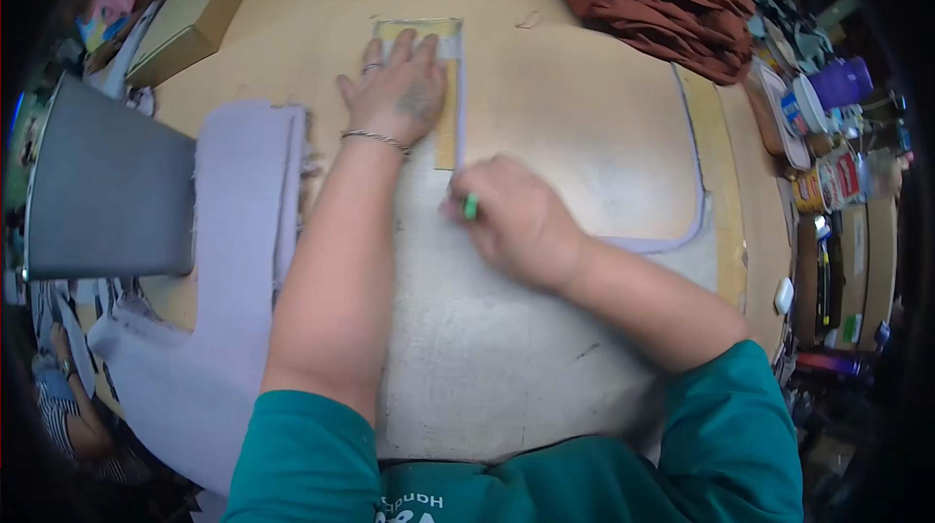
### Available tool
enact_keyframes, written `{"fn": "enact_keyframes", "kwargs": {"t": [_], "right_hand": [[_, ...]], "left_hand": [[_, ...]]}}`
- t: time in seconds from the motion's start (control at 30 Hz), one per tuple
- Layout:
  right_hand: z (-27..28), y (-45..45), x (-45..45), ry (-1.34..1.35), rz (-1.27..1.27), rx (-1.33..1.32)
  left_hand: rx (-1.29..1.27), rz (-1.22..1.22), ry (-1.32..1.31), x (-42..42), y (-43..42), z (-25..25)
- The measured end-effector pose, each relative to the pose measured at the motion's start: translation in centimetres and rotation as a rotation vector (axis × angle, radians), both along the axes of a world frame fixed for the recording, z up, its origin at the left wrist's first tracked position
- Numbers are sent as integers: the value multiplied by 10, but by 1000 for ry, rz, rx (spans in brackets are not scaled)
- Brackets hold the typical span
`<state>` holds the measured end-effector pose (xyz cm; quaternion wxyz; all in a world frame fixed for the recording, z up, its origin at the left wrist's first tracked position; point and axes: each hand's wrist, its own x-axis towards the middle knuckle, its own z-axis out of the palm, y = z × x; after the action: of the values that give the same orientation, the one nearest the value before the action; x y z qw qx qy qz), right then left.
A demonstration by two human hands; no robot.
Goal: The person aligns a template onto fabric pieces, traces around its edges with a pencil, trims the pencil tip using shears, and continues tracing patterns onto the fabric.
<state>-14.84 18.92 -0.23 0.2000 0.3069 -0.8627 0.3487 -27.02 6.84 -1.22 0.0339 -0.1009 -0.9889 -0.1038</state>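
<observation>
At the centre of the tabletop (575, 114), a pale U-shaped template (497, 357) is laid, its two arms edged with yellow tape. Along its inner edge, a narrow lavender fabric border (648, 244) is exposed. The left hand (397, 94) is placed palm down on the end of the template's left arm, with fingers extended and slightly spread. By the right hand (516, 216), a small green tool (470, 205) is gripped in curled fingers, beside the inner edge of that arm; its exact type cannot be told, as the hand is blurred. To the left, layered lavender fabric (239, 182) with frayed edges is positioned next to a grey box-like object (112, 187). Beyond the template, brown cloth (653, 2) is heaped at the far right and a cardboard box (190, 21) is located at the far left.
</observation>
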Motion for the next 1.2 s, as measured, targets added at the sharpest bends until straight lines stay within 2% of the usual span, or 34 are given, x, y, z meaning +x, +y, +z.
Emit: {"fn": "enact_keyframes", "kwargs": {"t": [0.17, 0.27, 0.33, 0.4, 0.43, 0.5, 0.57, 0.63, 0.7, 0.8, 0.9, 1.0, 1.1, 1.17, 1.2], "right_hand": [[13, 51, 64, -206, -6, 53], [22, 114, 90, -375, -298, 43], [23, 163, 103, -485, -446, -45], [18, 213, 104, -698, -417, -342], [13, 235, 97, -646, -389, -289], [21, 254, 73, -793, -460, -204], [22, 268, 35, -815, -513, -161], [31, 272, -8, -849, -523, -12], [23, 279, -51, -625, -517, -16], [0, 297, -112, -478, -400, -366], [-16, 301, -130, -326, -527, -652], [-20, 305, -127, -290, -376, -918], [-27, 309, -131, -268, -473, -827], [-29, 312, -135, -249, -569, -758], [-29, 310, -134, -253, -609, -709]], "left_hand": [[-71, 7, -42, -3, 2, 3], [-73, 12, -53, -1, 5, 6], [-79, 18, -54, -1, 5, 6], [-80, 22, -50, -2, 5, 6], [-77, 23, -53, -2, 5, 6], [-73, 22, -60, -1, 5, 7], [-74, 12, -57, 0, 5, 7], [-75, 5, -51, -1, 4, 7], [-78, 0, -42, 0, 4, 7], [-84, 11, -39, 1, 5, 8], [-117, 25, -45, 2, 7, 9], [-118, 10, -47, 2, 6, 9], [-226, 49, 58, 5, 20, 13], [-237, -201, 318, 8, 54, 21], [-62, -377, 411, 6, 82, 14]]}}
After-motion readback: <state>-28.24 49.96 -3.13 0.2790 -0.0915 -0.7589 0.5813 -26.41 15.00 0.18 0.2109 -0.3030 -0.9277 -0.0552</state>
